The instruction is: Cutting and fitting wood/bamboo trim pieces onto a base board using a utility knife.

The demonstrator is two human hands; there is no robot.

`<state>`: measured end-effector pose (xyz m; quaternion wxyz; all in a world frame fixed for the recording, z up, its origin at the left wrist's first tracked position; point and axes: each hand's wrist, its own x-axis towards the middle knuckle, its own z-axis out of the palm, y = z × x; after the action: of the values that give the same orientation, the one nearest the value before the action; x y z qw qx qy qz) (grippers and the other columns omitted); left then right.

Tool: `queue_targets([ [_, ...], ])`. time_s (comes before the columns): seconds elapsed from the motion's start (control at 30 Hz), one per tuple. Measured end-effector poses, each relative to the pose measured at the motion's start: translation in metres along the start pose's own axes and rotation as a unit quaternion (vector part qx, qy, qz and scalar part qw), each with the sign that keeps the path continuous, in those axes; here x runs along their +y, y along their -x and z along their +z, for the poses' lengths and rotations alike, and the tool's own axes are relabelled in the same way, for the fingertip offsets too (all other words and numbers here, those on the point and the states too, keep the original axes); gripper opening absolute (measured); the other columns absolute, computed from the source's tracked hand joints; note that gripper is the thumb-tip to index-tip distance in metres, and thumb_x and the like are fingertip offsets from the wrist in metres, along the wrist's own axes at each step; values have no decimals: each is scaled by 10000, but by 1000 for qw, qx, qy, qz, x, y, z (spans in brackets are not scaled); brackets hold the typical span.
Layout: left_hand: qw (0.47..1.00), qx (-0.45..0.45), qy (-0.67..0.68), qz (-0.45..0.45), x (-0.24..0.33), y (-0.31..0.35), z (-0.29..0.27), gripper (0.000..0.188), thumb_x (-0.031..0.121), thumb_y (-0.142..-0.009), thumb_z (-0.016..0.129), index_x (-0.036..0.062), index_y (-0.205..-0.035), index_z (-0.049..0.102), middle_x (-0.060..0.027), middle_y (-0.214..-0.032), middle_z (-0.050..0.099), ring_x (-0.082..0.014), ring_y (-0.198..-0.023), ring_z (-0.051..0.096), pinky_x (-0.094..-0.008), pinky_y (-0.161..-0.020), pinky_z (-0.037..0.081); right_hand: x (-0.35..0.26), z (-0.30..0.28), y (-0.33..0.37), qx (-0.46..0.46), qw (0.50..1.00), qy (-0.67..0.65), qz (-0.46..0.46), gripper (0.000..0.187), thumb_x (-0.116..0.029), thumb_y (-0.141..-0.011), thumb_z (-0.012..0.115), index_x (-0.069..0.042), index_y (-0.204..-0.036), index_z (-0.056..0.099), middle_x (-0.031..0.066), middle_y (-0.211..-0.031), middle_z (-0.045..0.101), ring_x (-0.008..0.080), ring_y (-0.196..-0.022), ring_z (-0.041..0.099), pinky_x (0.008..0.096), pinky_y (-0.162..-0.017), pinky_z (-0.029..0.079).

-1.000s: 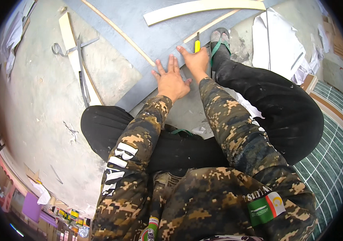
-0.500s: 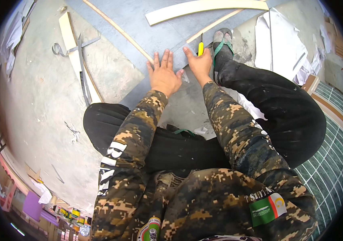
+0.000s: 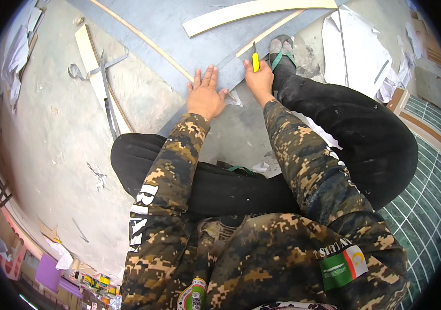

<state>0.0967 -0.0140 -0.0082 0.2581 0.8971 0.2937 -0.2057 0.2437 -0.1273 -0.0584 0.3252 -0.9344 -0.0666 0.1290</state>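
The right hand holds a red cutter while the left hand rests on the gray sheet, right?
Not quite: the head view shows the cutter is yellow. The right hand does hold it, while the left hand rests on the gray sheet.

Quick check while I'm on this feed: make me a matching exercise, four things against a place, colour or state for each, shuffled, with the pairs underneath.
Things:
1. Left hand
2. Yellow cutter
3. Curved strip
4. Sandal strap

Places, colours, states:
A. Green
B. Near the top edge of the picture
C. Palm down on the grey sheet
D. Held in the right hand

Right pairs: 1-C, 2-D, 3-B, 4-A
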Motion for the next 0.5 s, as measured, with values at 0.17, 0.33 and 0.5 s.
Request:
queue_targets([
  [0.17, 1000, -7, 0, 5, -7, 2, -1, 709, 425, -1016, 473, 167, -1624, 217, 30, -1705, 132, -261, -1565, 128, -504, -1240, 216, -8, -7, 3, -30, 999, 17, 0, 469, -417, -845, 774, 9, -778, 591, 235, -769, 666, 446, -778, 660, 485, -701, 499],
  [0.33, 999, 42, -6, 19, -8, -4, 1, 680, 426, -1014, 478, 146, -1603, 286, -3, -1685, 215, -291, -1545, 196, -502, -1226, 239, -15, -13, -4, -47, 998, 39, 21, 448, -425, -855, 750, 15, -841, 667, 263, -838, 693, 444, -864, 683, 481, -764, 517],
  [0.5, 980, 182, -61, -52, -25, -27, -10, 625, 455, -973, 567, 128, -1499, 483, -113, -1616, 352, -380, -1485, 302, -508, -1183, 306, -34, -32, -12, -14, 997, 56, 42, 450, -428, -868, 716, 21, -902, 719, 277, -895, 709, 435, -889, 695, 475, -792, 528],
])
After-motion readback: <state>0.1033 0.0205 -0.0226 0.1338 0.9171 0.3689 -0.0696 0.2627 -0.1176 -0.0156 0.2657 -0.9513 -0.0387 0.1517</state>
